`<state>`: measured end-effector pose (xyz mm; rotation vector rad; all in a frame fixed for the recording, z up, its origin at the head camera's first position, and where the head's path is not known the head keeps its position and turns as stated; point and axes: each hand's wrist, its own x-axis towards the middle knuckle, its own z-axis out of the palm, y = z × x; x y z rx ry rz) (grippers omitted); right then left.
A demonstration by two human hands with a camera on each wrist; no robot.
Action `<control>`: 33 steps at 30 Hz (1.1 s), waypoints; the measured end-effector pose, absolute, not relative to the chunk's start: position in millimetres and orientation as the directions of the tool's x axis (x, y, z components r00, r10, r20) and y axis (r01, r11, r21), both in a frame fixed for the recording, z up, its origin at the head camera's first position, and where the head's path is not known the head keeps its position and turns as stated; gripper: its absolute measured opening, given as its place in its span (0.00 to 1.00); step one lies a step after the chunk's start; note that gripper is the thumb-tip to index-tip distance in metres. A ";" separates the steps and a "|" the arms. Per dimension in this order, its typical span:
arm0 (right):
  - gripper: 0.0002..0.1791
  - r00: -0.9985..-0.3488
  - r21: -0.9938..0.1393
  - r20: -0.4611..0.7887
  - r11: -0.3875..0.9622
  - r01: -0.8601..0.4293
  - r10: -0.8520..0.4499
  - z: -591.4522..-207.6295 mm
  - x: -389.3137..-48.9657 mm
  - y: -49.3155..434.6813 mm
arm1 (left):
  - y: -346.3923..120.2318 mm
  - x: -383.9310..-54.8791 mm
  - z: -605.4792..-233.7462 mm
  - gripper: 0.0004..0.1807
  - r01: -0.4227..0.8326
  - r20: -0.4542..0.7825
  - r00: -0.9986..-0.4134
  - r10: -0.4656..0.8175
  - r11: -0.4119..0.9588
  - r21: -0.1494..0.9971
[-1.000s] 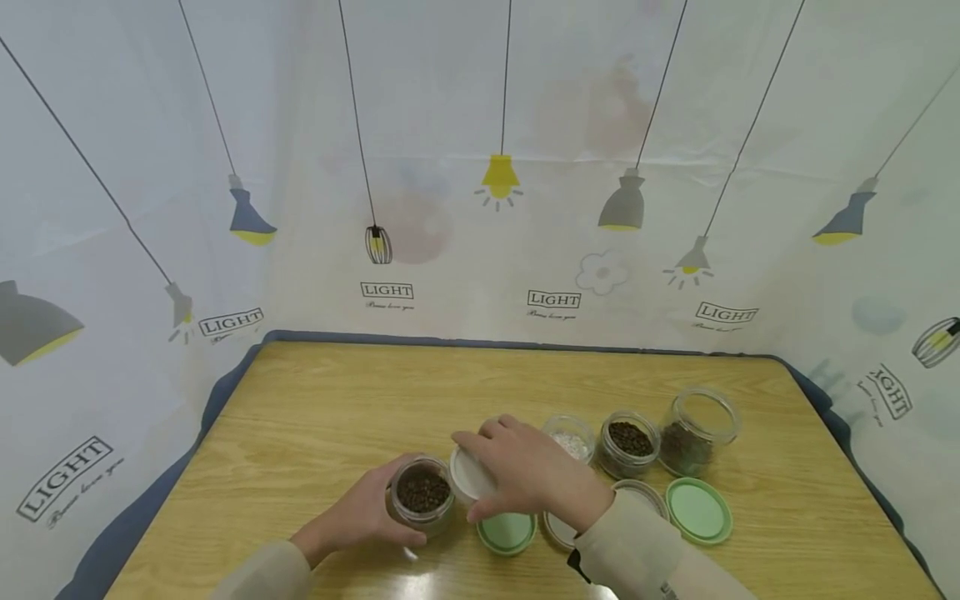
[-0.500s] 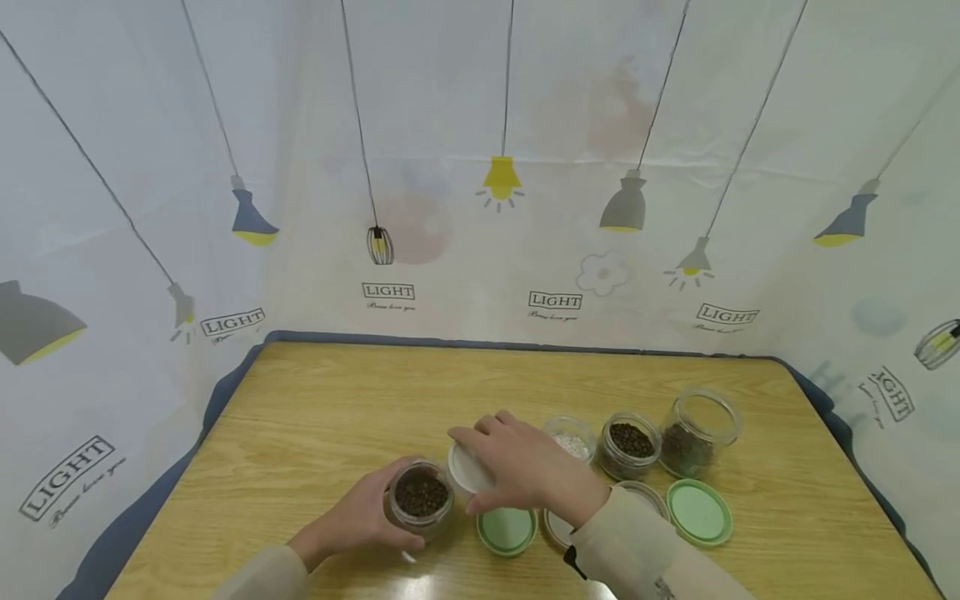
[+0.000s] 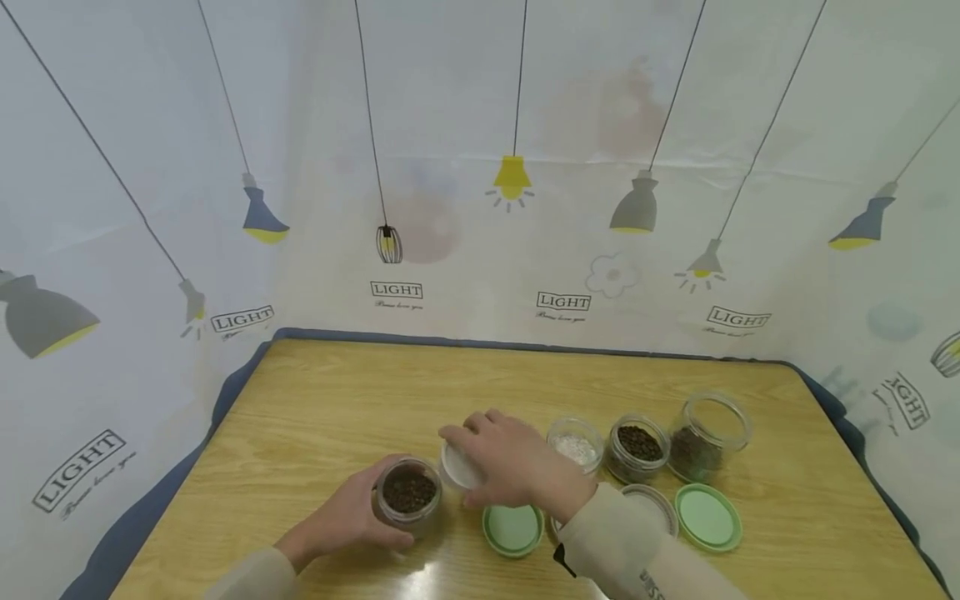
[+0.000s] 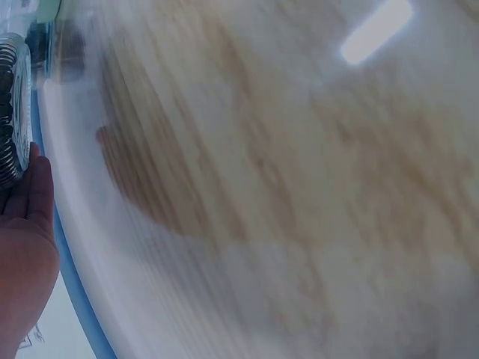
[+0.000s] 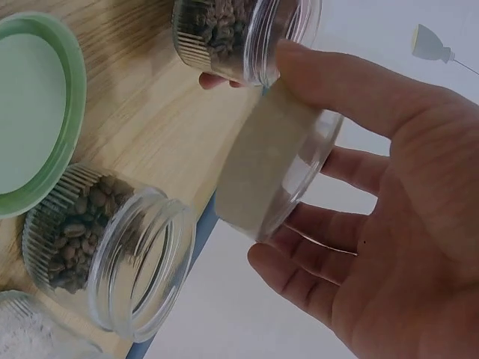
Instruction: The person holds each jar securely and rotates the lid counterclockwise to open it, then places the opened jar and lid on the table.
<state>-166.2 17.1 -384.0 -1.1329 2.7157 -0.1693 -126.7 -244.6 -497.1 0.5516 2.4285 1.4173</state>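
My left hand [image 3: 348, 521] grips the side of a clear glass jar [image 3: 408, 492] with dark brown bits inside. In the left wrist view, the fingers [image 4: 41, 191] lie against its ribbed glass [image 4: 13, 112] at the left edge. Right beside this jar's mouth, my right hand [image 3: 510, 458] holds a short round pale piece [image 3: 459, 467] between thumb and fingers. The right wrist view shows that piece cream-coloured on one side [image 5: 266, 161] and clear on the other; whether it is a lid or a small container, I cannot tell. The right hand partly covers it from above.
Right of the hands stand a jar of white grains [image 3: 576, 446], a jar of coffee beans [image 3: 637, 446] and a larger half-filled jar [image 3: 705, 437]. Green lids [image 3: 513, 529] [image 3: 708, 517] and grey-rimmed lids [image 3: 652, 504] lie in front of them on the wooden table [image 3: 360, 375].
Both hands have shifted slightly left across the table, with the jar and the pale piece still held close together. The head view has turned a little.
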 end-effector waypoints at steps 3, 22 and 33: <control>0.45 -0.684 -0.164 -0.138 0.698 -0.698 -0.716 -383.3 -162.9 14.5 | -249.7 -129.1 -497.3 0.46 0.195 -0.027 -0.901 0.433 0.461 0.866; 0.52 -0.544 -0.311 -0.183 0.574 -0.758 -0.819 -406.3 -134.8 10.8 | -256.2 -146.9 -498.9 0.45 0.213 0.028 -0.924 0.381 0.453 0.865; 0.40 -0.521 -0.125 -0.027 0.520 -0.845 -0.853 -434.3 -131.6 11.6 | -253.5 -153.1 -496.9 0.45 0.232 0.043 -0.924 0.380 0.467 0.854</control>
